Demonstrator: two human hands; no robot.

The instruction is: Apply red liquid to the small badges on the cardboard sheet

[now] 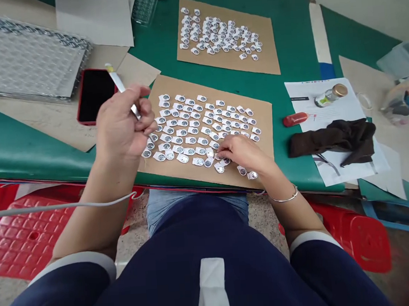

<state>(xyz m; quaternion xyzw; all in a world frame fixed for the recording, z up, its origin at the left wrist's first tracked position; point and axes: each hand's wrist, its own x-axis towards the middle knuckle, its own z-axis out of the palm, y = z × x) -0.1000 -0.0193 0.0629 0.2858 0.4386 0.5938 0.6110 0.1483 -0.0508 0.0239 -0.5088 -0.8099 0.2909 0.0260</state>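
My left hand (124,121) is raised over the left edge of the near cardboard sheet (192,172). Its fingers are closed around a slim tool (117,82) with a white-and-metal shaft and a yellowish upper end; I cannot make out its exact kind. Rows of small round silvery discs (182,158) with white paper tabs cover this cardboard. Low over its right part, my right hand (241,151) has its fingertips pinched together down among the discs. What lies between those fingertips is hidden. A white cord crosses my left wrist.
A second cardboard sheet (227,66) with similar discs lies farther back. At left are a phone (97,95) and clear plastic trays (29,62). At right are a brown cloth (331,138), scissors (328,162) partly under it, a small bottle (329,95) and a red tube (295,119).
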